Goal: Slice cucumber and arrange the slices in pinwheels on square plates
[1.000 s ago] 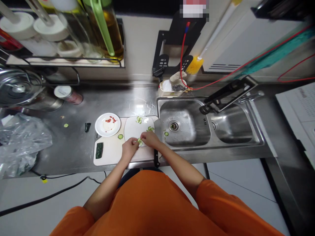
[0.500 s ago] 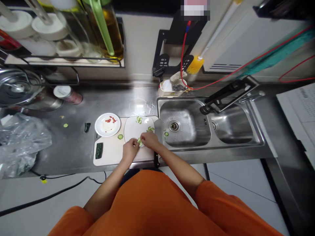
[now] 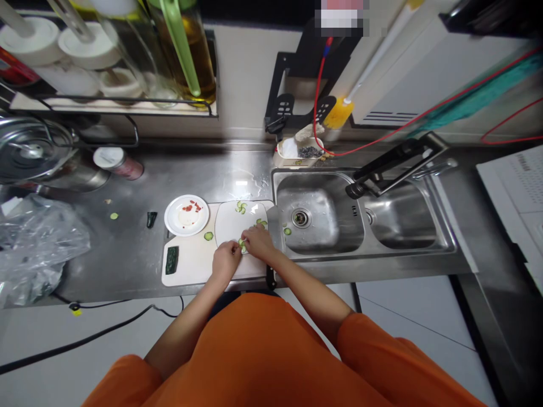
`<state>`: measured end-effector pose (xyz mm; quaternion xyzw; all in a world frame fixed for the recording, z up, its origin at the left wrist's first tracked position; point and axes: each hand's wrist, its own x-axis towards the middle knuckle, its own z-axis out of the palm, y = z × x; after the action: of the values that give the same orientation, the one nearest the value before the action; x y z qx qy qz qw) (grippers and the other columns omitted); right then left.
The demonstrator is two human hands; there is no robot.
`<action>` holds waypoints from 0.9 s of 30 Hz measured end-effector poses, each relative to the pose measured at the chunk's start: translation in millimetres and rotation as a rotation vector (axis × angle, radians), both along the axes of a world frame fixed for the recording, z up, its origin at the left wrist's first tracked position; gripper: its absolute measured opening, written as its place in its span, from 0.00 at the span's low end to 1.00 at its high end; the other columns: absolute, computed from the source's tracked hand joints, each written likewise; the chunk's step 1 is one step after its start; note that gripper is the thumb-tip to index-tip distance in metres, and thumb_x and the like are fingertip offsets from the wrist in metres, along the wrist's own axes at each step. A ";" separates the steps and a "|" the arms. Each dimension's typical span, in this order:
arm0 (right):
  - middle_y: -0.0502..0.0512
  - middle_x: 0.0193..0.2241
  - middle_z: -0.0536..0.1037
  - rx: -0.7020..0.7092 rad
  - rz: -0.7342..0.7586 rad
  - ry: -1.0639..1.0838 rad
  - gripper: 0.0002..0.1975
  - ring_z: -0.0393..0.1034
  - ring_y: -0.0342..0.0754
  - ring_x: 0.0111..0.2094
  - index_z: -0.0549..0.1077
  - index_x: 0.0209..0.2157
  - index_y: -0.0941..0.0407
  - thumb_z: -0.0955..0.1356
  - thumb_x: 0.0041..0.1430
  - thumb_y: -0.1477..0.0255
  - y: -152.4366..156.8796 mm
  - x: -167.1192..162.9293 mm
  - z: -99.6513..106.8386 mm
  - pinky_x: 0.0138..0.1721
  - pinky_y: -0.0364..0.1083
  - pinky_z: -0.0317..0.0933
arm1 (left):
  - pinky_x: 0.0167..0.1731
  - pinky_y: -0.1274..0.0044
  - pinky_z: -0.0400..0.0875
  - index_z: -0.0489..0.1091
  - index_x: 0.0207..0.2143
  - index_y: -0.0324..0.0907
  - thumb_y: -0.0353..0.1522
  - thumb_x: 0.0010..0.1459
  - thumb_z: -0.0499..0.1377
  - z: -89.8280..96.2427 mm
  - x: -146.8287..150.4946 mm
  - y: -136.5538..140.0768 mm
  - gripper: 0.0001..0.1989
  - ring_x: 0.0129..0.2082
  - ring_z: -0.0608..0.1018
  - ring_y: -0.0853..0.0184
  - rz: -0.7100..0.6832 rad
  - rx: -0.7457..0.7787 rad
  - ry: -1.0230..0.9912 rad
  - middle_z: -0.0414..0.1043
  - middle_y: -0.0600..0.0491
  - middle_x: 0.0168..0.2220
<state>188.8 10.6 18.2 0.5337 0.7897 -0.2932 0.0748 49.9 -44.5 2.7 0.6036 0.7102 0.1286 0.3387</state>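
My left hand (image 3: 226, 262) and my right hand (image 3: 259, 243) meet over the near edge of a white square plate (image 3: 227, 223). Fingertips of both are pinched together at a small fan of cucumber slices (image 3: 242, 245); my fingers partly cover it. Another pinwheel of cucumber slices (image 3: 241, 207) lies at the plate's far side, and a third group (image 3: 261, 223) shows at the right, partly behind my right hand. The plate rests on a pale cutting board (image 3: 190, 274), which also bears a cucumber chunk (image 3: 172, 260) and a loose cucumber slice (image 3: 208, 236).
A round white plate (image 3: 173, 220) with red bits sits at the board's far left. A black knife handle (image 3: 271, 277) shows by the board's right end. The double sink (image 3: 318, 212) lies to the right, a plastic bag (image 3: 42, 243) to the left. A cucumber end (image 3: 151, 219) lies on the counter.
Both hands stay over the same cucumber fan, with only slight finger movement. The whole view has shifted a little.
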 end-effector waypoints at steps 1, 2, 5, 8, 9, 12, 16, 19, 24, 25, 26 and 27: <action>0.57 0.42 0.75 0.006 0.001 0.005 0.11 0.59 0.55 0.48 0.75 0.40 0.53 0.63 0.59 0.73 -0.3 0.1 -0.6 0.41 0.48 0.53 | 0.34 0.77 0.61 0.71 0.27 0.42 0.30 0.54 0.55 -0.4 0.0 -0.3 0.06 0.31 0.72 0.66 -0.003 0.008 0.000 0.72 0.51 0.28; 0.57 0.42 0.75 0.008 0.001 0.008 0.11 0.60 0.55 0.48 0.75 0.40 0.53 0.63 0.59 0.73 -0.5 0.2 -1.2 0.41 0.48 0.53 | 0.34 0.77 0.61 0.71 0.27 0.42 0.30 0.54 0.55 -0.9 -0.1 -0.6 0.06 0.31 0.72 0.66 -0.005 0.015 0.000 0.72 0.51 0.28; 0.57 0.41 0.75 0.007 -0.010 0.014 0.11 0.60 0.54 0.47 0.75 0.40 0.53 0.63 0.58 0.73 -0.9 0.3 -2.6 0.41 0.48 0.53 | 0.34 0.77 0.60 0.71 0.27 0.42 0.30 0.53 0.55 -1.5 -0.2 -1.0 0.06 0.31 0.72 0.67 -0.008 0.027 0.003 0.73 0.51 0.28; 0.57 0.41 0.75 0.000 -0.017 0.020 0.12 0.60 0.54 0.47 0.75 0.41 0.53 0.63 0.58 0.73 -0.8 0.4 -3.3 0.42 0.47 0.53 | 0.33 0.77 0.60 0.71 0.27 0.41 0.30 0.54 0.54 -0.9 -0.5 -0.8 0.07 0.30 0.71 0.67 -0.012 0.028 0.005 0.73 0.51 0.28; 0.57 0.42 0.75 -0.002 -0.019 0.022 0.12 0.60 0.54 0.48 0.75 0.41 0.53 0.63 0.58 0.73 -0.8 0.4 -3.4 0.42 0.47 0.53 | 0.33 0.77 0.60 0.71 0.27 0.41 0.30 0.54 0.54 -0.5 -0.7 -0.7 0.07 0.30 0.71 0.67 -0.011 0.026 0.003 0.73 0.51 0.28; 0.57 0.41 0.75 -0.002 -0.023 0.025 0.12 0.60 0.54 0.47 0.76 0.41 0.53 0.63 0.58 0.73 -0.8 0.9 -3.5 0.43 0.48 0.53 | 0.33 0.77 0.60 0.71 0.26 0.42 0.30 0.54 0.54 0.8 -0.9 -0.6 0.07 0.30 0.72 0.67 -0.001 0.014 -0.017 0.73 0.51 0.28; 0.57 0.40 0.75 0.014 -0.042 0.037 0.13 0.60 0.53 0.46 0.76 0.41 0.54 0.63 0.57 0.74 -0.3 4.7 -3.6 0.44 0.48 0.53 | 0.34 0.78 0.62 0.72 0.27 0.42 0.31 0.53 0.54 4.0 -1.9 -1.1 0.08 0.30 0.73 0.67 0.038 0.008 -0.082 0.74 0.52 0.28; 0.56 0.39 0.75 0.040 -0.063 0.062 0.13 0.61 0.51 0.45 0.76 0.40 0.54 0.62 0.58 0.76 -0.1 11.7 -2.5 0.46 0.47 0.52 | 0.34 0.78 0.63 0.72 0.27 0.43 0.32 0.54 0.54 8.5 -9.2 -0.7 0.08 0.30 0.73 0.67 0.081 0.021 -0.118 0.74 0.52 0.28; 0.56 0.37 0.75 0.038 -0.126 0.096 0.13 0.62 0.50 0.43 0.76 0.39 0.56 0.62 0.57 0.76 -8.1 26.4 3.1 0.47 0.47 0.52 | 0.38 0.76 0.65 0.74 0.32 0.43 0.35 0.54 0.54 11.0 -46.0 3.9 0.10 0.32 0.74 0.65 0.250 0.106 -0.020 0.75 0.51 0.33; 0.56 0.37 0.75 0.033 -0.140 0.097 0.12 0.63 0.49 0.43 0.76 0.39 0.56 0.62 0.57 0.76 -11.7 28.4 3.9 0.47 0.46 0.52 | 0.39 0.75 0.65 0.74 0.35 0.42 0.36 0.54 0.55 9.5 -55.3 5.0 0.11 0.33 0.74 0.64 0.281 0.122 0.011 0.75 0.50 0.35; 0.55 0.37 0.75 0.028 -0.153 0.099 0.12 0.63 0.49 0.43 0.76 0.40 0.56 0.62 0.57 0.76 -15.8 29.8 4.4 0.46 0.46 0.52 | 0.40 0.74 0.65 0.74 0.37 0.41 0.37 0.53 0.56 7.3 -64.1 6.0 0.12 0.35 0.74 0.62 0.294 0.136 0.047 0.75 0.48 0.36; 0.55 0.37 0.75 0.025 -0.164 0.103 0.12 0.63 0.49 0.42 0.75 0.40 0.55 0.62 0.57 0.76 -20.1 30.6 4.5 0.46 0.46 0.52 | 0.41 0.73 0.65 0.74 0.39 0.41 0.37 0.53 0.56 4.6 -71.9 6.9 0.14 0.37 0.74 0.61 0.299 0.149 0.085 0.75 0.47 0.37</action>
<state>219.4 -9.5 22.7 0.5818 0.7497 -0.3153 0.0031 -21.9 -37.6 7.2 0.5194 0.7944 0.2041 0.2399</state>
